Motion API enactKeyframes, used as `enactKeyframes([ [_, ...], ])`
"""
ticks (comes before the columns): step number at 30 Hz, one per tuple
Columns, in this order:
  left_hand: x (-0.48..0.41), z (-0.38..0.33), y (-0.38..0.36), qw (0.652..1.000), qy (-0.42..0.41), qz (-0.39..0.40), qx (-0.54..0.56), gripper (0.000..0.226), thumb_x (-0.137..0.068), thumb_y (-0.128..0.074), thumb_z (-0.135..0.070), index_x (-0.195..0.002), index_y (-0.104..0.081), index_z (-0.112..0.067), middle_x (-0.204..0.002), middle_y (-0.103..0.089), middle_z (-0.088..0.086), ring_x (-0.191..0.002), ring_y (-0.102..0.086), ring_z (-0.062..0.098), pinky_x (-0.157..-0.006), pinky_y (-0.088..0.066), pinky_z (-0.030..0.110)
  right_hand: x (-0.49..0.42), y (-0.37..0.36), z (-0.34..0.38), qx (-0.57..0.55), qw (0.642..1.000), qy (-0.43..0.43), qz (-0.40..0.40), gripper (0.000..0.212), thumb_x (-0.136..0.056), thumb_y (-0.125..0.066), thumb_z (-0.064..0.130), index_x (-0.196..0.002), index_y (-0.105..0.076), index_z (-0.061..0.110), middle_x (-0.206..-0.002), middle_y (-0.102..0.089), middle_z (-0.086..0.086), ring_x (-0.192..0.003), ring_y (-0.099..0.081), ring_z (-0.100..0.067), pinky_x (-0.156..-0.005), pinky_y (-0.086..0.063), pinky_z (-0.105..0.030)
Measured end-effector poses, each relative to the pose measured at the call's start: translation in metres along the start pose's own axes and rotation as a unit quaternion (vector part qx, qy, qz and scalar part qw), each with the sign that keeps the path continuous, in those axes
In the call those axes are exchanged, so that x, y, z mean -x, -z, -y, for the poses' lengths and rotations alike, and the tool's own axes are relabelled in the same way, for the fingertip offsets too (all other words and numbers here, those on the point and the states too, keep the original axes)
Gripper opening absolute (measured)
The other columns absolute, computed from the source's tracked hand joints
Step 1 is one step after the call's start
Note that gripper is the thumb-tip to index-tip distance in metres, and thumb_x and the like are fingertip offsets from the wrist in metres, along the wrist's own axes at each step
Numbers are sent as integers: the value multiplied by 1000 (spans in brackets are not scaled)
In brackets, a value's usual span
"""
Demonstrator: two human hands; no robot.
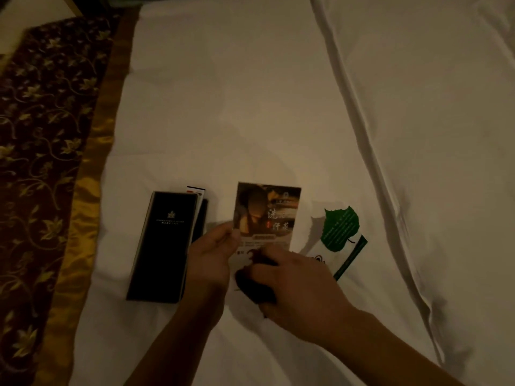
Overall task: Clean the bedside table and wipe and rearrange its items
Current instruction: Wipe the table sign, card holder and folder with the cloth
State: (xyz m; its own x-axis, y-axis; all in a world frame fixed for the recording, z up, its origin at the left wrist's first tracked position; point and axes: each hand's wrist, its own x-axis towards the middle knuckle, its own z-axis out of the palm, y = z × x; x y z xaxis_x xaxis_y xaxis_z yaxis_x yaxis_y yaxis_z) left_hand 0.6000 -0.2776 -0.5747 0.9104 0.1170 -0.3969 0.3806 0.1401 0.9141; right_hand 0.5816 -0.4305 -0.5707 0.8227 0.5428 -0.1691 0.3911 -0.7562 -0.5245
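A printed card (267,213) with a brown picture and writing is held over the white bed sheet. My left hand (213,253) pinches its left edge with thumb on top. My right hand (295,282) grips a dark cloth (252,285) and presses it on the card's lower part. A black folder (163,245) lies flat to the left of my left hand, with a white slip (196,190) poking out behind it. A green leaf-shaped card (338,228) on a white-and-green leaflet lies to the right.
A white bed sheet (250,107) fills most of the view, with a long fold (370,140) running down its right side. A dark brown and gold floral bed runner (41,149) crosses the left side.
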Motion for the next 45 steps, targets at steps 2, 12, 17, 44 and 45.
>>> enactKeyframes([
  [2,2,2,4,1000,1,-15,4,28,-99,-51,-13,-99,-78,-19,-97,-78,13,-89,-75,29,-68,-61,31,6,5,-8,20,999,-37,-9,34,-89,-52,46,-123,-57,44,-116,-55,10,-91,-62,-17,-66,-53,-30],
  [12,7,9,5,998,65,10,21,33,-102,-46,-14,-97,-79,-19,-101,-78,13,-91,-75,29,-69,-61,34,-1,4,5,-5,999,-48,9,37,-81,-58,46,-118,-57,44,-108,-55,15,-85,-61,-12,-63,-53,-29],
  [17,2,14,15,996,82,-23,8,31,-102,-48,-17,-95,-78,-19,-97,-78,13,-87,-76,28,-66,-61,37,27,8,-21,38,986,-145,-70,36,-82,-63,46,-118,-59,45,-98,-54,12,-75,-57,-8,-58,-49,-22],
  [44,16,30,-8,989,87,52,-109,33,-105,-42,-22,-101,-74,-17,-90,-78,11,-84,-75,28,-69,-62,36,-12,7,-29,-15,951,-183,-249,37,-79,-60,37,-116,-63,34,-97,-58,2,-72,-61,-18,-52,-47,-27],
  [45,15,31,-9,988,84,53,-114,33,-105,-42,-19,-102,-74,-19,-92,-78,8,-83,-75,23,-67,-60,31,-14,4,-19,-16,962,-137,-236,40,-78,-59,39,-117,-63,35,-97,-59,2,-72,-61,-18,-52,-50,-28],
])
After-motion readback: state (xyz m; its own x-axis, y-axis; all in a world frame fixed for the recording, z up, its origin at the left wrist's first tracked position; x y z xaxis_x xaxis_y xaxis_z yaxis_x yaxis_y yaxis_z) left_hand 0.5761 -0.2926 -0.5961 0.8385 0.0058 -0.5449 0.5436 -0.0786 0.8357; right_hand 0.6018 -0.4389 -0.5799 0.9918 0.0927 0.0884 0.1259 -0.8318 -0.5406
